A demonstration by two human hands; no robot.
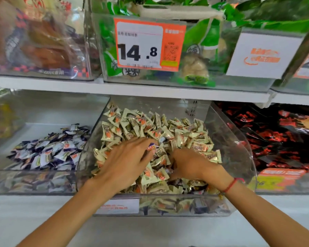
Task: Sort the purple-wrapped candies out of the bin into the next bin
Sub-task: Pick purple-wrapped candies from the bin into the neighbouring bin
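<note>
With the left hand (127,161) pinching a purple-wrapped candy (152,146) above the clear acrylic bin of cream-wrapped candies (228,139), and the right hand's (187,164) fingers buried, grip indeterminable, cream wrappers risk being swept into the adjacent clear bin of purple candies (34,172).

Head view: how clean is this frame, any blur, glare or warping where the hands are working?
Head view: sharp at the middle bin and both hands, left hand, right hand; blur smears the upper left packets and the far right; wide-angle bending curves the shelf edge; faint reflections haze the clear bin walls; lighting is even, with no hard shadows.
</note>
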